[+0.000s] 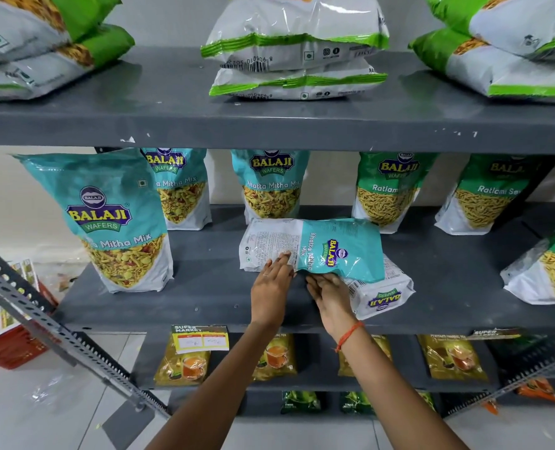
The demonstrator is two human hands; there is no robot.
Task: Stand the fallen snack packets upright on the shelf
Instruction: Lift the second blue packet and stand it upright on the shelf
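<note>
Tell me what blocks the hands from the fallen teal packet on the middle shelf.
Nothing visible does. The left hand already rests on the teal packet and the right hand reaches under its near edge. A second fallen packet lies beneath it.

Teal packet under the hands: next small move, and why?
Probably tip the teal packet up onto its base. It lies flat on the middle shelf, partly over a second fallen packet. The left hand rests on its white end and the right hand is at its near edge. Its neighbours stand upright, so this one likely goes first, clearing the packet beneath.
</note>
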